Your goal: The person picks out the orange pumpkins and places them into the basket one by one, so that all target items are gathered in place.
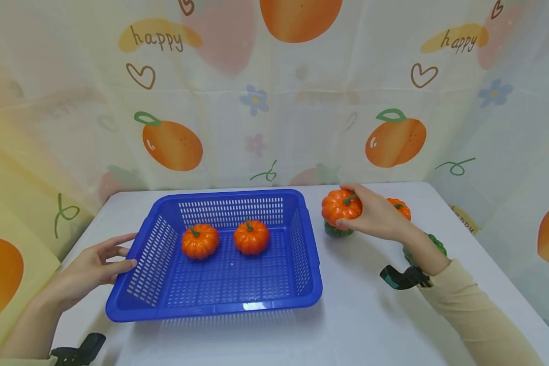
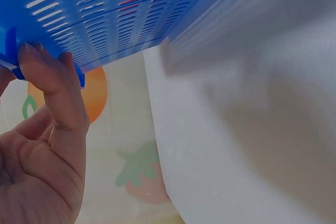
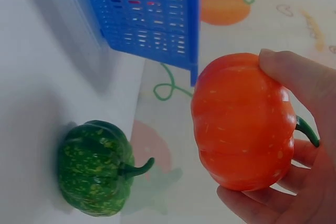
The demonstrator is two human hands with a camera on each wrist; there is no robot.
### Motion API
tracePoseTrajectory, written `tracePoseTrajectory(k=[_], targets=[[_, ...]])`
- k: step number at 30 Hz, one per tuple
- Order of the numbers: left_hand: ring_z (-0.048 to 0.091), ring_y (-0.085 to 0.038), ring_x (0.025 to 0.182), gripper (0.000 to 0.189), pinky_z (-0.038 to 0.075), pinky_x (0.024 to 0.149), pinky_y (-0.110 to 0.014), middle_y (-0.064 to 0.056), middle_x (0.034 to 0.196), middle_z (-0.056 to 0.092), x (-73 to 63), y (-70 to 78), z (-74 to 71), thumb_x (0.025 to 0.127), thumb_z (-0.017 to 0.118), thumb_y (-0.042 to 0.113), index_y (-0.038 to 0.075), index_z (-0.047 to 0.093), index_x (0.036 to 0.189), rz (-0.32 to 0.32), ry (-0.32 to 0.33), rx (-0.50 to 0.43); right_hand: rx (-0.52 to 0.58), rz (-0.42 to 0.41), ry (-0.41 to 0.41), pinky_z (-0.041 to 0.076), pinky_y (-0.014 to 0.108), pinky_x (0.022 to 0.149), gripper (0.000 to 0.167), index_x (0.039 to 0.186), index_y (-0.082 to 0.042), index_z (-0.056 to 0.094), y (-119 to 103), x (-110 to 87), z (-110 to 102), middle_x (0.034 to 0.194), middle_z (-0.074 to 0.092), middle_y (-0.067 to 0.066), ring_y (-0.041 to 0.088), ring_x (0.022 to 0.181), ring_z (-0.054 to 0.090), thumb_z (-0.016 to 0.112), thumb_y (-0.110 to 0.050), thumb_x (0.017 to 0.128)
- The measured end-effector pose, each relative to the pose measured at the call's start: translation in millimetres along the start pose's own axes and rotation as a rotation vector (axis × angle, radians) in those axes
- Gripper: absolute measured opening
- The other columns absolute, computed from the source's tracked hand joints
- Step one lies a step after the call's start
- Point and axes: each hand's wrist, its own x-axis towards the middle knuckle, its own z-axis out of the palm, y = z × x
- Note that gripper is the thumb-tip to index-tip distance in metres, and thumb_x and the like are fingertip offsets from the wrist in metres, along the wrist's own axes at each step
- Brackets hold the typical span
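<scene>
My right hand [image 1: 376, 212] grips an orange toy pumpkin [image 1: 340, 207] by its side, thumb and fingers spread round it. It is held up over a green speckled pumpkin [image 3: 95, 168] that sits on the table, as the right wrist view shows. The left hand [image 1: 96, 262] holds the left rim of a blue plastic basket [image 1: 214, 309], with fingertips [image 2: 31, 56] hooked at the edge. Inside the basket sit two orange pumpkins, one on the left [image 1: 200, 242] and another [image 1: 251, 237] nearer the middle.
Behind the right forearm, another orange pumpkin [image 1: 399, 207] and a green one [image 1: 434, 245] are partly hidden. A white table [image 1: 347, 315] bears everything. A fruit-print cloth [image 1: 293, 127] hangs along its back and sides.
</scene>
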Motion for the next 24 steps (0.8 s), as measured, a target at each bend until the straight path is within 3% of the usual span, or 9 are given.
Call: tracePoseTrajectory(k=[9,24], targets=[[0.064,-0.02,0.081,0.072,0.055,0.07,-0.032,-0.016,0.105,0.055,1.1,2.0,0.1,0.089,0.061,0.025,0.004,0.022,0.145,-0.018,-0.002,0.012,-0.006,-0.011,-0.038,0.046,0.048,0.091,0.081,0.137,-0.005,0.034,-10.0,4.6,-7.2,0.128,0.048,0.014,0.029,0.111,0.05,0.072,-0.041,0.077],[0.063,-0.019,0.081,0.072,0.055,0.07,-0.032,-0.018,0.106,0.053,0.0,2.9,0.2,0.088,0.061,0.025,0.004,0.022,0.145,-0.023,0.0,0.02,0.036,-0.035,-0.06,0.05,0.041,0.086,0.079,0.138,-0.009,0.033,-27.7,16.1,-4.8,0.125,0.05,0.008,0.024,0.107,0.052,0.072,-0.039,0.076]])
